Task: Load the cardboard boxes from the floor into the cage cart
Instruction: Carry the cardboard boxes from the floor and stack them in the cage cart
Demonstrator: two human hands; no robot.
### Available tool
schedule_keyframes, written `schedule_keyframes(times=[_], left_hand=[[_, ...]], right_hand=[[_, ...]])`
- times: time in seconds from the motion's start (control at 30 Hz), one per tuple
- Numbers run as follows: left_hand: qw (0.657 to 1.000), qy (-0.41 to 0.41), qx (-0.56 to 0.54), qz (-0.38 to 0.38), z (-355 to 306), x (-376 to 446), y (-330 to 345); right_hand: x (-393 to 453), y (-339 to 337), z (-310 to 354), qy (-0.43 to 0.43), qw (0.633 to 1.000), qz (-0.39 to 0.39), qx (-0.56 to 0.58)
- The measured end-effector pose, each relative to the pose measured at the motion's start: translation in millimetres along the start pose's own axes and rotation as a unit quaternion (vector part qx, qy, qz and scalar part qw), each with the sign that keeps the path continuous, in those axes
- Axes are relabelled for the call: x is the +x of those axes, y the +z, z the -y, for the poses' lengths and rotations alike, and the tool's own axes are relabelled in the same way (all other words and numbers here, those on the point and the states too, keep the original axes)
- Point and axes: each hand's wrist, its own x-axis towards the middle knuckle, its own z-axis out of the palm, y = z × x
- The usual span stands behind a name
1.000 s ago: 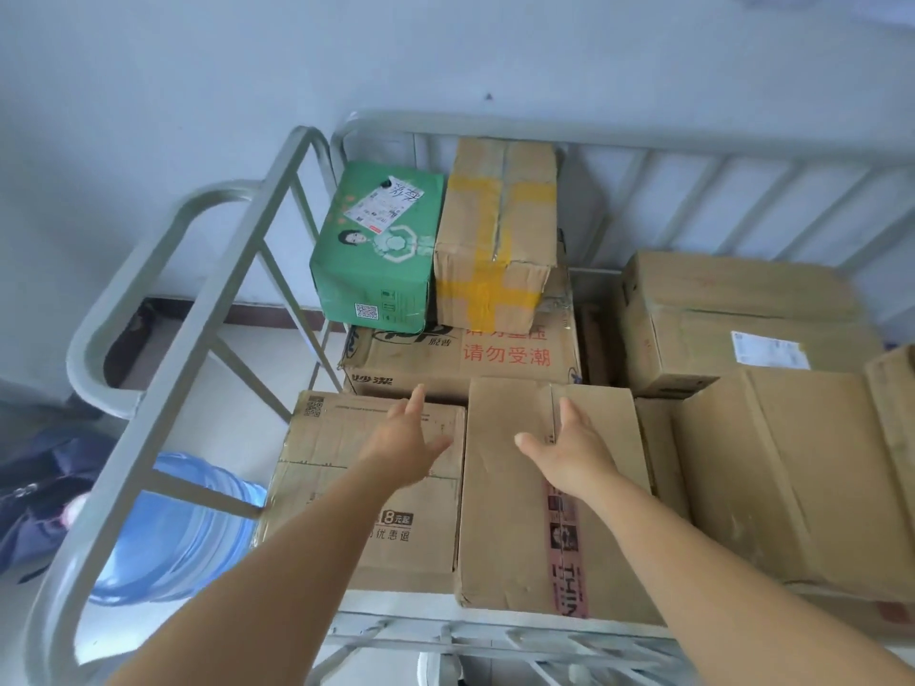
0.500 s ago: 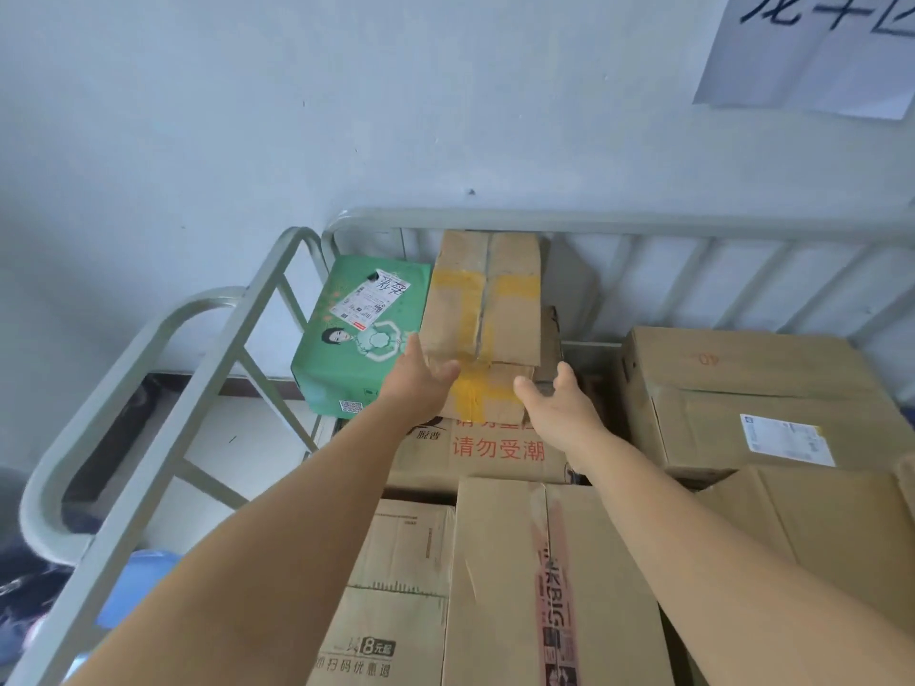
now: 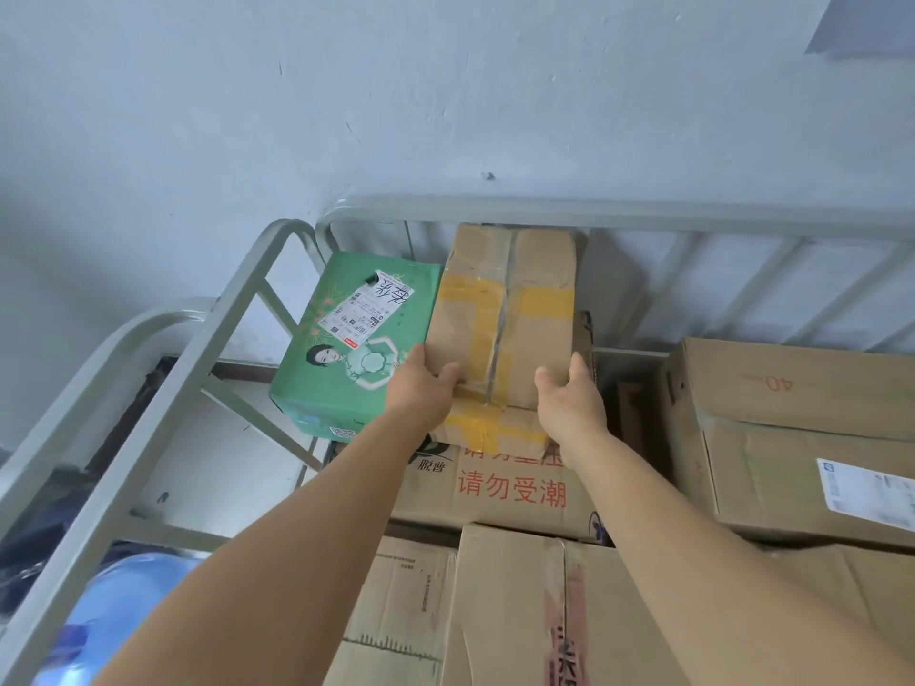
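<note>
A person's left hand (image 3: pixel 421 383) and right hand (image 3: pixel 569 398) are gripping the near corners of a yellow-taped brown cardboard box (image 3: pixel 500 319) sitting atop stacked cartons inside the nearly full grey metal cage cart (image 3: pixel 495 210).

Yellow-taped cardboard box (image 3: pixel 505 319) atop stacked boxes; inside cage cart (image 3: pixel 495 210).
</note>
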Motion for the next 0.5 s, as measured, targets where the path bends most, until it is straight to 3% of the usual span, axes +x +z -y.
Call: schedule_keyframes(times=[0.3, 0.5], left_hand=[[0.998, 0.049, -0.037, -0.018, 8, -80, -21], [0.997, 0.061, -0.026, -0.029, 47, -152, -54]], right_hand=[[-79, -27, -13, -0.021, 0.999, -0.041, 0.025], [-163, -23, -30, -0.041, 0.998, -0.041, 0.009]])
